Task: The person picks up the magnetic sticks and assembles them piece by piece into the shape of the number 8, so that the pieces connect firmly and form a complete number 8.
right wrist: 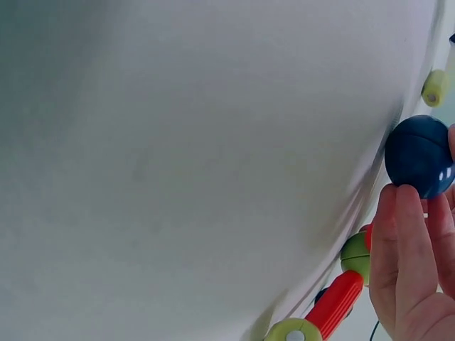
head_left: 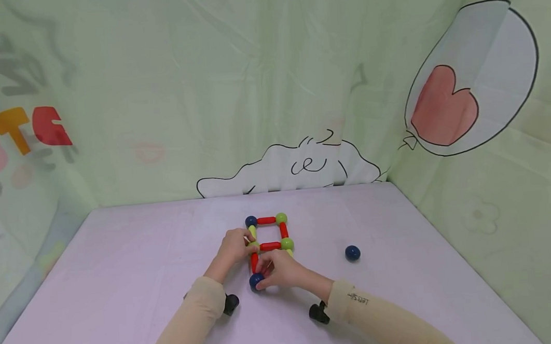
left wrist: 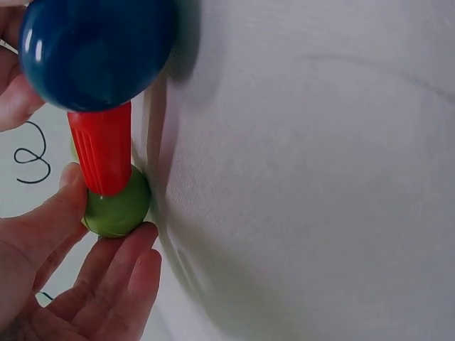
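Note:
A flat figure of magnetic balls and rods lies mid-table: red rods point(head_left: 266, 221), yellow-green rods point(head_left: 252, 230), green balls point(head_left: 286, 243) and blue balls point(head_left: 251, 221). My left hand point(head_left: 234, 245) pinches the green ball point(left wrist: 117, 209) at the figure's middle left between thumb and fingers. From that ball a red rod point(left wrist: 103, 153) reaches to the near blue ball point(left wrist: 96, 53). My right hand point(head_left: 280, 269) grips this blue ball point(right wrist: 419, 156) at the rod's end. The right hand partly hides a yellow-green rod point(head_left: 289, 253) at the figure's near right.
A loose blue ball point(head_left: 352, 253) lies on the pale table point(head_left: 136, 283), right of the figure. Small black wrist cameras point(head_left: 319, 313) hang by both sleeves. Light green printed curtains point(head_left: 159, 95) stand behind and at the sides of the table.

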A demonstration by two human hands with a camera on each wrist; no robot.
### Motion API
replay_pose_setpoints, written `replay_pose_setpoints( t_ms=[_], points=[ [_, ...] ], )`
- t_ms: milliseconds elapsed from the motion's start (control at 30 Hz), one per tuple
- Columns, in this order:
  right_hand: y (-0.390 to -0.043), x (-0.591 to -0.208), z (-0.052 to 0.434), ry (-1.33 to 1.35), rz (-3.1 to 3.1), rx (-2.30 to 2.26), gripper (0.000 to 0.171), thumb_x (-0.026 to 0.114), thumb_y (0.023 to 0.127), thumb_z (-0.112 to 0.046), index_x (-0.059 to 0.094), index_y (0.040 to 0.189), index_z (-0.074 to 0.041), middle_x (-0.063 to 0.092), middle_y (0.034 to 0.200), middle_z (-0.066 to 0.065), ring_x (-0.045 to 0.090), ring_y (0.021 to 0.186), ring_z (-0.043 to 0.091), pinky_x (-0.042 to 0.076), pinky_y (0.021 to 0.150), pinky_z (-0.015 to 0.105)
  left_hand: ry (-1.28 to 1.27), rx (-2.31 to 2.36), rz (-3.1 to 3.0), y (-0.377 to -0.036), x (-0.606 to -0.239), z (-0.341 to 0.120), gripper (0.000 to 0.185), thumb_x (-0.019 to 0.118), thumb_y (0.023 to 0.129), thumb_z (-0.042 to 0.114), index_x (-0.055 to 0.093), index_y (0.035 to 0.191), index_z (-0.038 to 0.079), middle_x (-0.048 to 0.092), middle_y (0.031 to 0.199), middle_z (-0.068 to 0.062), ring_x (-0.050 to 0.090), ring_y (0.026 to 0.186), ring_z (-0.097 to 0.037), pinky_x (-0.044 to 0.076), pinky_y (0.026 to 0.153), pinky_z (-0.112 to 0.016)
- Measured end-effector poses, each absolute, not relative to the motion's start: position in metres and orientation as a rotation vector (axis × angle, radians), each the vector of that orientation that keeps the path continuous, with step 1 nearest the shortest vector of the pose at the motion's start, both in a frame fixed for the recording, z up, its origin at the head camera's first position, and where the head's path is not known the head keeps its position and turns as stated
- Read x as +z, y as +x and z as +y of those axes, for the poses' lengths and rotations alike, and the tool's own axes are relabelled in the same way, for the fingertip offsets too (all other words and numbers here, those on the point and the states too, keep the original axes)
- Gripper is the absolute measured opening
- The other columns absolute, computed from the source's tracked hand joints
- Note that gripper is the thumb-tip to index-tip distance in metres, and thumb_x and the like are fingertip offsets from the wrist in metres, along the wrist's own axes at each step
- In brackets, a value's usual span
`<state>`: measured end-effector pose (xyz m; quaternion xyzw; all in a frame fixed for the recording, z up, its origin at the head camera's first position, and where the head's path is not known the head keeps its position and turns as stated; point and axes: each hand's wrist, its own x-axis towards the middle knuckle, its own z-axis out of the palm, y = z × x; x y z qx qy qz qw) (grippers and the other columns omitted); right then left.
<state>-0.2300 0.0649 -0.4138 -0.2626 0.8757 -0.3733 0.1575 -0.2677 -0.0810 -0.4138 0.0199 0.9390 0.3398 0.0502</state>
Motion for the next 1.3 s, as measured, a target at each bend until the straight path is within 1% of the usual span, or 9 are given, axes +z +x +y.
replay_pose_setpoints(
  t_ms=[400,567,700,800,867,933,1033,1167,1300],
  points=[
    [-0.230,-0.414,0.064,-0.780,2.491,-1.083,0.022,0.075,0.063,-0.016,0.059,0.076,-0.010,0.057,0.069,-0.001,0.053,0.067,0.014,0.044,0.057,0.018,0.044,1.068,2.840,-0.268,-0.414,-0.082,0.016,0.068,0.071,0.018,0.062,0.083,0.008,0.054,0.075,-0.005,0.050,0.067,-0.016,0.045,0.058,-0.023],
    [-0.229,-0.413,0.069,-0.778,2.469,-1.116,0.021,0.073,0.065,-0.016,0.060,0.080,-0.009,0.058,0.075,0.001,0.055,0.071,0.016,0.045,0.058,0.020,0.046,1.068,2.835,-0.268,-0.416,-0.082,0.017,0.068,0.071,0.019,0.062,0.084,0.009,0.054,0.075,-0.004,0.050,0.068,-0.016,0.045,0.058,-0.022],
    [-0.228,-0.408,0.075,-0.775,2.444,-1.172,0.022,0.072,0.067,-0.015,0.060,0.083,-0.007,0.058,0.080,0.005,0.057,0.073,0.018,0.046,0.060,0.020,0.038,1.066,2.831,-0.269,-0.416,-0.082,0.018,0.068,0.071,0.020,0.062,0.084,0.010,0.053,0.075,-0.004,0.049,0.067,-0.016,0.045,0.058,-0.022],
    [-0.220,-0.391,0.079,-0.779,2.421,-1.225,0.022,0.070,0.069,-0.011,0.059,0.086,-0.001,0.058,0.083,0.012,0.057,0.077,0.025,0.047,0.062,0.024,0.031,1.076,2.821,-0.269,-0.416,-0.083,0.018,0.068,0.071,0.020,0.062,0.084,0.010,0.053,0.075,-0.004,0.049,0.067,-0.016,0.044,0.057,-0.023],
    [-0.221,-0.390,0.084,-0.778,2.411,-1.245,0.023,0.069,0.070,-0.011,0.059,0.088,0.000,0.058,0.085,0.012,0.057,0.078,0.024,0.048,0.063,0.025,0.028,1.081,2.816,-0.269,-0.416,-0.083,0.019,0.068,0.071,0.020,0.062,0.085,0.010,0.053,0.076,-0.004,0.049,0.067,-0.016,0.044,0.057,-0.023],
    [-0.222,-0.390,0.088,-0.761,2.412,-1.252,0.024,0.068,0.071,-0.012,0.059,0.091,-0.001,0.058,0.088,0.013,0.057,0.080,0.023,0.048,0.064,0.026,0.022,1.084,2.810,-0.269,-0.416,-0.082,0.019,0.068,0.071,0.020,0.062,0.085,0.010,0.052,0.076,-0.004,0.049,0.067,-0.017,0.044,0.057,-0.023],
    [-0.232,-0.403,0.098,-0.764,2.423,-1.257,0.029,0.069,0.071,-0.018,0.060,0.095,-0.005,0.059,0.090,0.009,0.057,0.080,0.017,0.047,0.064,0.023,0.016,1.082,2.808,-0.269,-0.416,-0.082,0.020,0.068,0.071,0.020,0.061,0.086,0.010,0.052,0.076,-0.004,0.049,0.067,-0.016,0.044,0.057,-0.023],
    [-0.234,-0.401,0.109,-0.773,2.420,-1.285,0.034,0.069,0.070,-0.023,0.060,0.098,-0.004,0.058,0.093,0.011,0.056,0.082,0.018,0.047,0.066,0.023,0.011,1.093,2.801,-0.269,-0.416,-0.081,0.020,0.069,0.071,0.020,0.061,0.086,0.010,0.052,0.076,-0.005,0.049,0.066,-0.016,0.044,0.057,-0.023],
    [-0.236,-0.397,0.123,-0.760,2.412,-1.316,0.038,0.069,0.070,-0.024,0.058,0.099,-0.003,0.058,0.096,0.012,0.055,0.085,0.020,0.047,0.069,0.024,0.006,1.106,2.790,-0.269,-0.416,-0.082,0.020,0.068,0.071,0.019,0.061,0.086,0.010,0.052,0.076,-0.005,0.049,0.065,-0.017,0.044,0.057,-0.023]
  ],
)
